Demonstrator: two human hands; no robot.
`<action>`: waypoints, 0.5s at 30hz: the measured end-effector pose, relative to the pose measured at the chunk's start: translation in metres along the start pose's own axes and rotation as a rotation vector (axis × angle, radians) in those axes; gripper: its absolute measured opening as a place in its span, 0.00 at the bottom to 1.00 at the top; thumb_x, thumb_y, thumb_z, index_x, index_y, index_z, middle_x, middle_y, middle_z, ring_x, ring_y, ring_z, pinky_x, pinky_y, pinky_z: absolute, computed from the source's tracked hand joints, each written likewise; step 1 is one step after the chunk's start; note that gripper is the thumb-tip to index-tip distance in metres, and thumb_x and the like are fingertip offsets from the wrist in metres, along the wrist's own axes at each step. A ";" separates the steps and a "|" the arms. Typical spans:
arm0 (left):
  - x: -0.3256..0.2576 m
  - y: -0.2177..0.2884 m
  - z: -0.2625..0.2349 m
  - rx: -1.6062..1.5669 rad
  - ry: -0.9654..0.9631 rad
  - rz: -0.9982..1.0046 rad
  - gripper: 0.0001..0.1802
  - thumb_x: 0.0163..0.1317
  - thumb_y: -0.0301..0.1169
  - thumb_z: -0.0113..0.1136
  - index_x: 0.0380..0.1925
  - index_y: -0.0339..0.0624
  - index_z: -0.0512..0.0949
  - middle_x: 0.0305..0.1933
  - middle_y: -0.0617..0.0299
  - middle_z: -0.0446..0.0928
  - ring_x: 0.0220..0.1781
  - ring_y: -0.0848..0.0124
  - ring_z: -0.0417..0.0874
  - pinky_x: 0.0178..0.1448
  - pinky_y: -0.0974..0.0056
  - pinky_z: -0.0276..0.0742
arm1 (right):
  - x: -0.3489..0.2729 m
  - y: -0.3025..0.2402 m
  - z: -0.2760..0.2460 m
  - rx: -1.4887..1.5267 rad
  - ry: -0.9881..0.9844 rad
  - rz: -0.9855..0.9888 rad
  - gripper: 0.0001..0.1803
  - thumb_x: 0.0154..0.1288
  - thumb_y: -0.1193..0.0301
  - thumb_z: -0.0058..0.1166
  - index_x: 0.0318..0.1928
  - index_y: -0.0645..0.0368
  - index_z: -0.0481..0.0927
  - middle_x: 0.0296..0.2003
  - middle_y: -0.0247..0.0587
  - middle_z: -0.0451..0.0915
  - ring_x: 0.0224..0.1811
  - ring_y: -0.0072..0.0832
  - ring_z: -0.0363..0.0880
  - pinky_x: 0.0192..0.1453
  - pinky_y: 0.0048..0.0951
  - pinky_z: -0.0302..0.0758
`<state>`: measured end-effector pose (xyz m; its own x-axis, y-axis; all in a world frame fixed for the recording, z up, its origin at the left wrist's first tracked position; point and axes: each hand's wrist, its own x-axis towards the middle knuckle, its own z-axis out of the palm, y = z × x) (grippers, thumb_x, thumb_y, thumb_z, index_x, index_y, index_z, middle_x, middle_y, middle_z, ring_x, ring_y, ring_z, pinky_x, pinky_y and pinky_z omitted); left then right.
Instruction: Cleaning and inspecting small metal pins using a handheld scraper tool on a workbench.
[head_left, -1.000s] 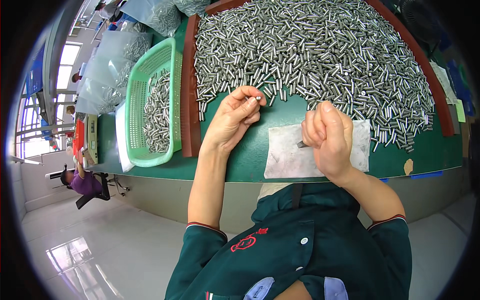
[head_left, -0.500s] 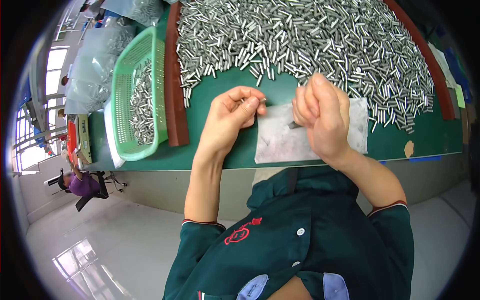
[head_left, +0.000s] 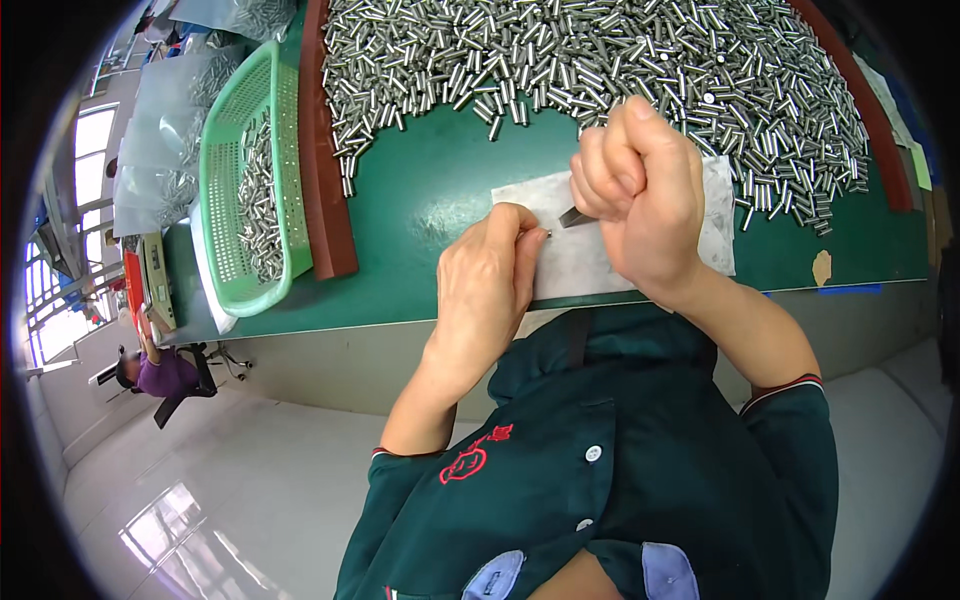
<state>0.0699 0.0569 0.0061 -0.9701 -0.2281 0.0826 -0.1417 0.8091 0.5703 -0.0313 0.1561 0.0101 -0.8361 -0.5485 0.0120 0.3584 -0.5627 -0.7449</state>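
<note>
My left hand [head_left: 485, 270] is closed in a pinch, with the small shiny end of a metal pin [head_left: 548, 234] showing at its fingertips; the rest is hidden. My right hand [head_left: 650, 195] makes a fist around a dark flat-tipped tool [head_left: 573, 217], most of which the fingers cover. The tool's tip points left toward the pin, a short gap apart. Beneath both hands lies a smudged white cloth [head_left: 700, 245] on the green tabletop [head_left: 420, 210]. Beyond them spreads a large heap of short metal pins [head_left: 560, 60].
A red-brown rail [head_left: 325, 190] borders the heap on the left, another rail [head_left: 870, 110] on the right. Past the left rail stands a green basket [head_left: 210, 200] partly filled with pins. Clear bags [head_left: 150, 130] of metal parts lie farther left. A person in purple [head_left: 165, 375] sits in the background.
My left hand has turned and come nearer to my body and to the tool, still pinching. The right fist has risen slightly, and more of the tool's tip shows.
</note>
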 end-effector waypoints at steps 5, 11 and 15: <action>-0.002 0.001 0.001 -0.031 0.023 0.008 0.06 0.51 0.24 0.54 0.25 0.37 0.66 0.20 0.52 0.69 0.23 0.57 0.71 0.27 0.59 0.66 | -0.002 0.001 -0.003 0.107 -0.007 0.019 0.22 0.64 0.64 0.34 0.12 0.56 0.56 0.10 0.28 0.57 0.12 0.13 0.48 0.15 0.17 0.47; -0.005 -0.003 0.007 -0.029 0.073 0.026 0.08 0.48 0.23 0.57 0.23 0.37 0.67 0.19 0.54 0.68 0.22 0.59 0.70 0.26 0.60 0.65 | -0.002 0.002 -0.003 0.142 -0.021 0.076 0.22 0.63 0.64 0.34 0.12 0.56 0.56 0.10 0.28 0.56 0.12 0.12 0.47 0.15 0.17 0.47; -0.006 -0.004 0.009 -0.045 0.093 0.023 0.08 0.47 0.22 0.57 0.22 0.36 0.67 0.19 0.55 0.68 0.21 0.59 0.70 0.26 0.60 0.64 | -0.001 0.002 0.001 0.111 -0.015 0.084 0.22 0.64 0.63 0.31 0.13 0.54 0.55 0.09 0.28 0.54 0.11 0.14 0.44 0.15 0.18 0.46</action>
<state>0.0743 0.0593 -0.0040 -0.9504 -0.2604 0.1702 -0.1083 0.7899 0.6036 -0.0293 0.1553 0.0092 -0.7955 -0.6049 -0.0365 0.4710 -0.5792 -0.6653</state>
